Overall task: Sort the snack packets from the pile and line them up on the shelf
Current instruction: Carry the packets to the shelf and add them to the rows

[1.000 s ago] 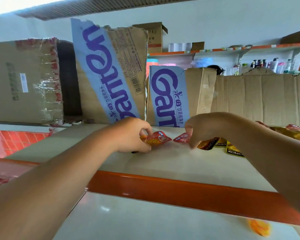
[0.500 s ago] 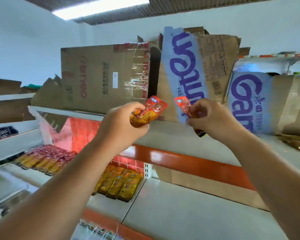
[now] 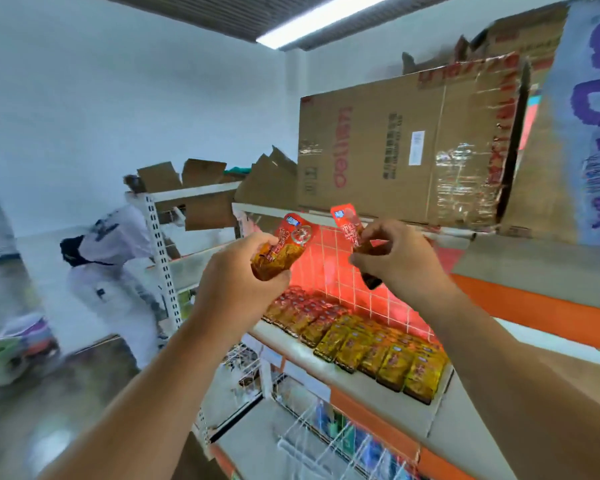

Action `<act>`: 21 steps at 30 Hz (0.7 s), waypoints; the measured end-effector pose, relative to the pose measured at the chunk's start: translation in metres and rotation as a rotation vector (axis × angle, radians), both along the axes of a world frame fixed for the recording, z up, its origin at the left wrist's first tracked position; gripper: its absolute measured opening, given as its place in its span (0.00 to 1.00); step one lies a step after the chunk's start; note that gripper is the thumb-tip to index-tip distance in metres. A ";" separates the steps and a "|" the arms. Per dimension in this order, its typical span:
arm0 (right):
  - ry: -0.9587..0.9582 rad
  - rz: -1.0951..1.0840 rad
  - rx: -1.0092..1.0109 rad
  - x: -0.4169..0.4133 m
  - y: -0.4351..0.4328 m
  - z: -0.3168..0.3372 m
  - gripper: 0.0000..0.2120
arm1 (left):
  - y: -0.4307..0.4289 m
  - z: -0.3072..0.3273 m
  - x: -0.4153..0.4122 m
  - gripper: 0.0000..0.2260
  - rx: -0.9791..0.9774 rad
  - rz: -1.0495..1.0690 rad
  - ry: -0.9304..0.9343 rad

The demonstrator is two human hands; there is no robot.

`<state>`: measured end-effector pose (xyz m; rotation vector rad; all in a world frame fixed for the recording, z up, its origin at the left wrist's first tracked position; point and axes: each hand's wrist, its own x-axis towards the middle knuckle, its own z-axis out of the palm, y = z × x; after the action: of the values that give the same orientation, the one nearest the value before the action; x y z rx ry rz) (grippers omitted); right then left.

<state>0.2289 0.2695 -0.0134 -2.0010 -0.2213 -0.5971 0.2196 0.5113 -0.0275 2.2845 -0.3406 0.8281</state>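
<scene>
A single wide-angle view from a camera worn on the person's head, facing forward and slightly down. Both forearms enter from the near bottom edge. The left hand point(image 3: 238, 271) and right hand point(image 3: 399, 261) sit close, mid-frame. Shelving fills the right, with its lower shelf point(image 3: 291, 351) below eye level and a cardboard box point(image 3: 395, 150) above. An aisle recedes far left.

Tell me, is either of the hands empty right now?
No, the left hand grips one packet and the right hand pinches a second packet.
</scene>
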 end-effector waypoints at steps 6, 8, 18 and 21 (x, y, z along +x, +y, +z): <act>0.029 0.095 0.020 0.039 0.046 -0.039 0.10 | 0.047 -0.025 0.014 0.21 -0.001 0.104 0.026; 0.041 0.122 0.052 0.055 0.055 -0.051 0.09 | 0.057 -0.034 0.030 0.22 0.007 0.145 0.033; 0.124 0.179 0.091 0.190 0.080 -0.089 0.13 | 0.068 -0.068 0.159 0.23 0.028 0.181 0.096; 0.154 0.192 0.081 0.233 0.086 -0.098 0.12 | 0.066 -0.075 0.203 0.23 0.029 0.186 0.102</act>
<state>0.4622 0.3554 -0.1118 -1.9103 -0.2864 -0.3236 0.4222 0.5772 -0.1021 2.4018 -0.0957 0.7989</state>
